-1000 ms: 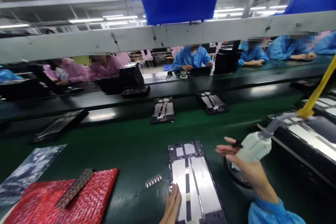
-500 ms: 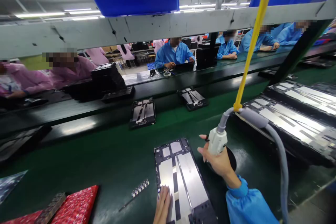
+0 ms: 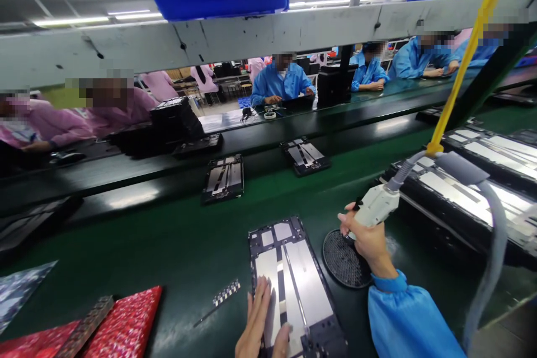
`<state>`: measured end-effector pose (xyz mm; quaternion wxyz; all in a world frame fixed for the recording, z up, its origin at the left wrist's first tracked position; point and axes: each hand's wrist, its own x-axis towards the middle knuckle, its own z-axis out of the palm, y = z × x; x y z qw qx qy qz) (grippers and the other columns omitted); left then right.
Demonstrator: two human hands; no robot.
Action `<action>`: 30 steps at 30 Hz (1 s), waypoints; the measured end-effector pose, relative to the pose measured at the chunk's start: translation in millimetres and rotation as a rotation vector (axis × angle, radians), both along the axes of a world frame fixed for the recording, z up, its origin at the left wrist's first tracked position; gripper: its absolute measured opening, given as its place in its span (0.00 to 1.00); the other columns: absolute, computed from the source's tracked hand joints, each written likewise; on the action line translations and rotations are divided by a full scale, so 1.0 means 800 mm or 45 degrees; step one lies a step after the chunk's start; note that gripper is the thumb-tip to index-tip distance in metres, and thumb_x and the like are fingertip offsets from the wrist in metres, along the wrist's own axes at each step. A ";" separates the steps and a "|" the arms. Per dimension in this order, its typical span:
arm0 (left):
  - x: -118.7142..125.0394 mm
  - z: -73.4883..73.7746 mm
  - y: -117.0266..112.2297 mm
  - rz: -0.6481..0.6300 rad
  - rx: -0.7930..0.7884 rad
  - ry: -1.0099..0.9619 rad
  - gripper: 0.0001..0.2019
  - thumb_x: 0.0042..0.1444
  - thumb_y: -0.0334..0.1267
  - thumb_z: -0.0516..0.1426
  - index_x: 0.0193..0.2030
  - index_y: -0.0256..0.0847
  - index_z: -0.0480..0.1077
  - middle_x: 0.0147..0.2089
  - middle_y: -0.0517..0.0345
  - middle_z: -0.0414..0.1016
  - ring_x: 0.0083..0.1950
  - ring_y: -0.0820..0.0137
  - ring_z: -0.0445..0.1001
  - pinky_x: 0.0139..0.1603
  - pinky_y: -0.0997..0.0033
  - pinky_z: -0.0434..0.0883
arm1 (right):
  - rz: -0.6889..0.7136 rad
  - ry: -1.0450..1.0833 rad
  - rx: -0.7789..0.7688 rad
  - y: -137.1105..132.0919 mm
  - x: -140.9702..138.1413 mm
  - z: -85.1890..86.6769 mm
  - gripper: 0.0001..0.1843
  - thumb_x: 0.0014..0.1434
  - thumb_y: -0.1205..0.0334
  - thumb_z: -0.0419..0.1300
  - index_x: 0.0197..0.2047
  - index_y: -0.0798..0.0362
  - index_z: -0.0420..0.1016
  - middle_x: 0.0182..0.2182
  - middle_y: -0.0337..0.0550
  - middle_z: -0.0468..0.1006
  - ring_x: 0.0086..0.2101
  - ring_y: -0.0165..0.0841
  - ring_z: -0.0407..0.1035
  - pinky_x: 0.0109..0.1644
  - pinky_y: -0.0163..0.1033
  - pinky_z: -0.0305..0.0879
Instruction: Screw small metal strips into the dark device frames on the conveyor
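Observation:
In front of me a tablet-like device (image 3: 308,268) lies flat, its silver panels and black frame facing up. My left hand (image 3: 260,313) rests on its left side with fingers stretched out and the thumb apart. My right hand (image 3: 371,240) is closed around a white electric screwdriver (image 3: 375,207), which tilts to the upper right and carries a grey hose (image 3: 495,229). Below its lower end sits a round black tray (image 3: 346,265) with a dimpled surface; whether the tip touches it is hidden by my fingers. A strip of small metal pieces (image 3: 226,292) lies left of the device.
Stacked devices (image 3: 457,190) stand at the right. Two more devices (image 3: 224,176) lie farther back on the green surface. A red wrapped pack (image 3: 126,321) is at the lower left. A yellow cord (image 3: 465,78) hangs to the hose. Co-workers (image 3: 281,81) sit across the line.
My right hand has moved right and tipped the screwdriver over to the right, uncovering more of the round tray. My left hand has come farther into view, its thumb now showing on the device.

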<state>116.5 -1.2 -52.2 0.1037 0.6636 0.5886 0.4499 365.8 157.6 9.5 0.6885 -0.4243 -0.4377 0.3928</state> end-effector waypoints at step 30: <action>-0.064 0.070 0.013 0.275 -0.243 -0.330 0.07 0.53 0.40 0.61 0.34 0.40 0.79 0.31 0.54 0.79 0.32 0.67 0.78 0.34 0.73 0.76 | -0.198 -0.381 0.028 -0.022 -0.017 0.024 0.17 0.46 0.57 0.69 0.16 0.50 0.66 0.15 0.35 0.70 0.18 0.30 0.65 0.38 0.45 0.70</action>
